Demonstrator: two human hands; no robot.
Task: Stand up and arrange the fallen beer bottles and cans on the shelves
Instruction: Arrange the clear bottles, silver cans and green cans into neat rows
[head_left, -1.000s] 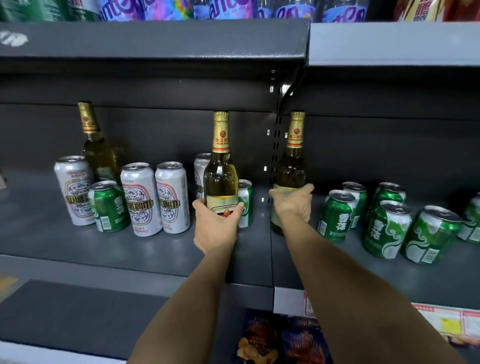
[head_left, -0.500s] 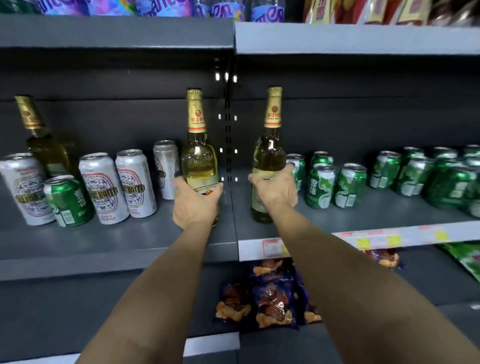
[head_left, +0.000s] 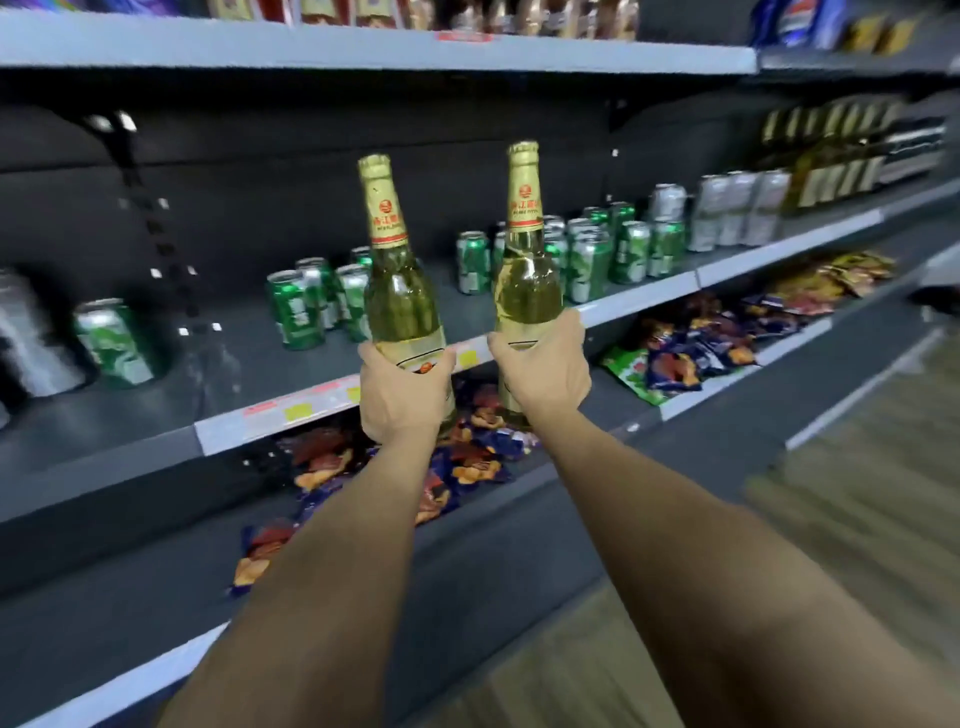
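A person's left hand (head_left: 404, 389) and right hand (head_left: 540, 370) each hold a beer bottle upright in the air, in front of a grey shop shelf (head_left: 332, 391). The left fingers wrap the lower body of the left bottle (head_left: 400, 291); the right fingers wrap the lower body of the right bottle (head_left: 527, 280). Above each set of fingers rise pale glass, a gold-foiled neck and a cap. Beyond the fingers, green cans (head_left: 306, 306) stand on the shelf. Full glass bottles like these are probably heavy, rigid, smooth and breakable, so a low, full-hand grip round the widest part looks safest; the thin necks would give less control
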